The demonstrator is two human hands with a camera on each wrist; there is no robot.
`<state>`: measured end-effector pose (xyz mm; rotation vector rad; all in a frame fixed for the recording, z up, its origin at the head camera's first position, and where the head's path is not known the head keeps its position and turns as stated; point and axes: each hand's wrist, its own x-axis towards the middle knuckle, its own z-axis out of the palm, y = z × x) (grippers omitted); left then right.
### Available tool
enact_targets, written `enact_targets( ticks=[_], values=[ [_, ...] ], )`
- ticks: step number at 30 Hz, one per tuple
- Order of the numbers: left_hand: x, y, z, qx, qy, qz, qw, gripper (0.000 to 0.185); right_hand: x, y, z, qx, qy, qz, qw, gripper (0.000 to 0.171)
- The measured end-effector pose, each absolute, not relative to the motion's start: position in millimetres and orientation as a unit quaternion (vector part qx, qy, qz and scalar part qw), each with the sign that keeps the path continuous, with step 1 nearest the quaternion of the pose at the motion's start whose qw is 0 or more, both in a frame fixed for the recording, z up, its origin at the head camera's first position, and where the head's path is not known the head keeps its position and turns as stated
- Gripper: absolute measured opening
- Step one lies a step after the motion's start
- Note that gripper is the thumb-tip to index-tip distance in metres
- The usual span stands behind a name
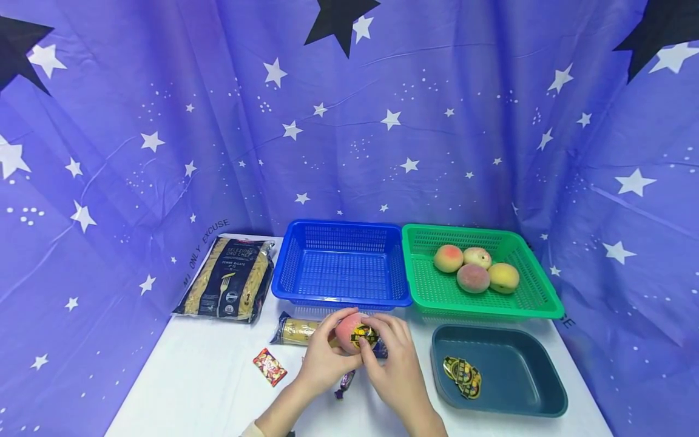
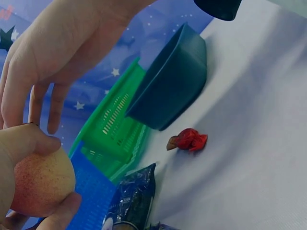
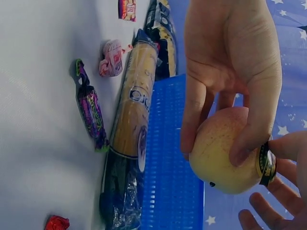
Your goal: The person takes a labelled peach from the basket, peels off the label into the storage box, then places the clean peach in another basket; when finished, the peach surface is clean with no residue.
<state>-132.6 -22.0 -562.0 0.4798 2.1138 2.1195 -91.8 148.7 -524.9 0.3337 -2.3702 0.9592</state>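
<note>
Left hand (image 1: 322,364) grips peach (image 1: 348,331), fingers curled around it; right hand (image 1: 395,364) pinches its sticker (image 1: 363,335); blue basket (image 1: 341,267) at twelve o'clock.

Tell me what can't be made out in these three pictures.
- Sticker on the peach: its print is too small in the head view, and only its edge shows in the right wrist view.
- Spaghetti pack: its right end is hidden behind both hands in the head view.
- Stickers in the dark tray: overlapping, so no clear count.
</note>
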Motion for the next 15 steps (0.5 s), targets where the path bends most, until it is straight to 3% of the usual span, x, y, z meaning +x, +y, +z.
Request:
enact_targets(
  ticks=[15],
  values=[
    [-130.4,-21.5,-561.2,0.143,0.694,0.703,0.059,0.089,-81.2,162.5,-521.6,0.127,-0.848,0.403,0.321,0.03]
  ],
)
